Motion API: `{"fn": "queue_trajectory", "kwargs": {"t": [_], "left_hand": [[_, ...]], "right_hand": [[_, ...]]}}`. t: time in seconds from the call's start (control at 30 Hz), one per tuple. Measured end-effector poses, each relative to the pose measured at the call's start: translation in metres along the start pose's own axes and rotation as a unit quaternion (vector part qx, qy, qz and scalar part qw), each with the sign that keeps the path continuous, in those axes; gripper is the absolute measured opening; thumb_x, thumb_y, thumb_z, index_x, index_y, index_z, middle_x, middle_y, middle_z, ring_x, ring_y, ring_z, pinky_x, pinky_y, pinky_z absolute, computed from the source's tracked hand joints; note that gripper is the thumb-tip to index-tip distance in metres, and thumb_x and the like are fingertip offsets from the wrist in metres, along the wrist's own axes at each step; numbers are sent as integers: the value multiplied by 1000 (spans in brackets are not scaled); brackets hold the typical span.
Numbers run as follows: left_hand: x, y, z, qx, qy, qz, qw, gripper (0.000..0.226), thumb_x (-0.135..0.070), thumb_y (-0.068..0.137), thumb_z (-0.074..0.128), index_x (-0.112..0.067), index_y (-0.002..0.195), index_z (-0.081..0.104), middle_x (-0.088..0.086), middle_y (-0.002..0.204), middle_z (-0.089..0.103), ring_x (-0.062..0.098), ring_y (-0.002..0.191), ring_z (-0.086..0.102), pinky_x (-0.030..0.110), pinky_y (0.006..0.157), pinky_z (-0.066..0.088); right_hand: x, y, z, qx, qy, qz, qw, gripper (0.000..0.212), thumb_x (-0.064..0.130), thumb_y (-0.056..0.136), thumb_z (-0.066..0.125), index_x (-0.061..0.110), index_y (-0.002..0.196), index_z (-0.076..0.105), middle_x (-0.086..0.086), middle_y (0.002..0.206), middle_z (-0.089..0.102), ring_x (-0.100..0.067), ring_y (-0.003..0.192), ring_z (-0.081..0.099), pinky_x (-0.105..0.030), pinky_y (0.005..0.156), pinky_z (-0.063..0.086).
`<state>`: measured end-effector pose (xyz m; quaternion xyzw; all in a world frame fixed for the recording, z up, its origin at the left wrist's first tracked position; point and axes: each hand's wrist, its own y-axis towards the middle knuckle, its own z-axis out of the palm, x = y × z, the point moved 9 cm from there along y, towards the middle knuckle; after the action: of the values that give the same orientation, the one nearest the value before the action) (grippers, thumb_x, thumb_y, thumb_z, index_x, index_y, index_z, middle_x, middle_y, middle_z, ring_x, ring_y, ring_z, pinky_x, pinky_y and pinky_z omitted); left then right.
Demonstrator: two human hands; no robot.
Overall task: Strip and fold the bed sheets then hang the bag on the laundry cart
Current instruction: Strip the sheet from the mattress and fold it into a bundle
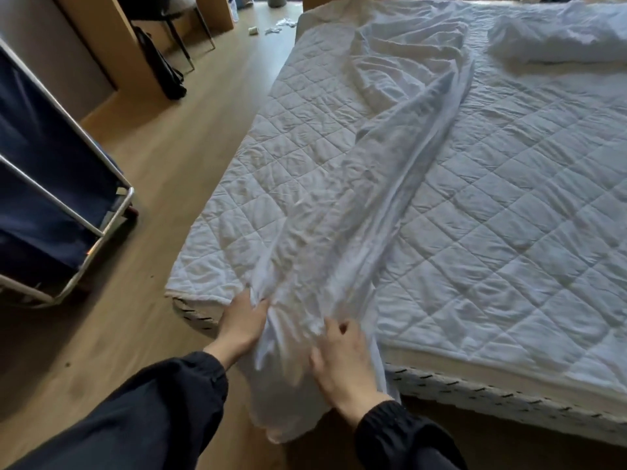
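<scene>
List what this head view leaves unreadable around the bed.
All in the head view:
1. Fingertips of the left hand: buried in folds of the sheet it grips.
2. Hanging end of the sheet: motion-blurred below the right hand.
3. The laundry cart: cut off by the left edge.
4. The scraps on the floor: too small to identify.
5. The bundle on the bed: cut off by the right edge.

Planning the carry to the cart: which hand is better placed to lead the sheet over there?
Likely the left hand: it grips the sheet on the side nearest the laundry cart, which stands to the left. The right hand holds the sheet on the bed side.
</scene>
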<state>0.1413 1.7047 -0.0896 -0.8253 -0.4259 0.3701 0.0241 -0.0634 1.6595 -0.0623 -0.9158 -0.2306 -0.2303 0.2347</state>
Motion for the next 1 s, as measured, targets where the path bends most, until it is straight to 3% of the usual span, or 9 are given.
{"fn": "queue_trajectory", "kwargs": {"t": [0.1, 0.27, 0.4, 0.53, 0.63, 0.73, 0.87, 0.93, 1.0], "left_hand": [[1, 4, 13, 2, -8, -3, 1000, 47, -43, 89, 54, -13, 126, 50, 8, 118, 61, 31, 108, 57, 41, 90, 47], [7, 6, 16, 2, -130, -26, 991, 55, -45, 77, 72, -10, 113, 49, 2, 104, 61, 24, 96, 61, 43, 85, 52], [-1, 1, 19, 50, -196, -8, 979, 28, -33, 84, 70, -14, 104, 65, -1, 93, 72, 18, 86, 70, 33, 75, 57], [-38, -23, 34, 118, -245, 42, 961, 20, -30, 90, 64, -15, 103, 67, -3, 88, 74, 11, 79, 71, 20, 63, 53], [-63, -38, 45, 145, -248, 82, 954, 17, -34, 91, 62, -21, 102, 67, -6, 91, 74, 10, 84, 71, 22, 69, 55], [-87, -55, 60, 153, -200, 145, 957, 25, -45, 84, 59, -27, 100, 64, -9, 95, 72, 5, 88, 68, 25, 78, 55], [-109, -77, 98, 198, -152, 153, 956, 28, -49, 83, 60, -23, 94, 63, -9, 91, 69, 8, 87, 67, 35, 81, 56], [-114, -82, 115, 208, -135, 127, 960, 28, -44, 86, 62, -20, 74, 60, -9, 72, 64, 14, 73, 65, 35, 67, 55], [-115, -81, 123, 193, -131, 97, 968, 35, -46, 87, 62, -18, 67, 57, -6, 66, 61, 16, 66, 62, 35, 62, 51]], "right_hand": [[-39, 7, -9, -58, -16, 58, 996, 62, 39, 93, 47, 17, 144, 21, -15, 138, 30, -32, 128, 36, -39, 106, 35], [-97, 28, -20, -59, 113, 195, 972, 82, 55, 88, 54, 12, 147, 17, -14, 147, 33, -34, 134, 32, -43, 108, 29], [-78, 42, -7, -25, 451, 166, 877, 63, 52, 77, 70, 13, 122, 47, -1, 118, 63, -17, 103, 62, -26, 80, 51], [-66, 39, -5, -38, 509, 164, 844, 35, 28, 79, 76, 16, 109, 63, 0, 99, 71, -13, 86, 69, -25, 72, 56], [-89, 24, -19, -106, 467, 205, 853, 12, 26, 84, 70, 17, 92, 67, 2, 85, 71, -18, 78, 68, -32, 70, 56], [-110, 1, -50, -199, 326, 231, 895, 27, 39, 92, 54, 16, 84, 63, 0, 82, 66, -29, 83, 64, -38, 75, 51], [-142, -22, -83, -255, 174, 264, 914, 41, 42, 99, 37, 12, 115, 60, -14, 108, 60, -36, 105, 55, -37, 82, 39], [-156, -28, -94, -254, 64, 271, 926, 41, 36, 97, 39, 17, 131, 52, -17, 127, 47, -37, 117, 45, -44, 97, 34], [-159, -32, -100, -269, -9, 247, 931, 44, 21, 91, 48, 20, 135, 48, -18, 127, 41, -38, 114, 43, -47, 97, 33]]}}
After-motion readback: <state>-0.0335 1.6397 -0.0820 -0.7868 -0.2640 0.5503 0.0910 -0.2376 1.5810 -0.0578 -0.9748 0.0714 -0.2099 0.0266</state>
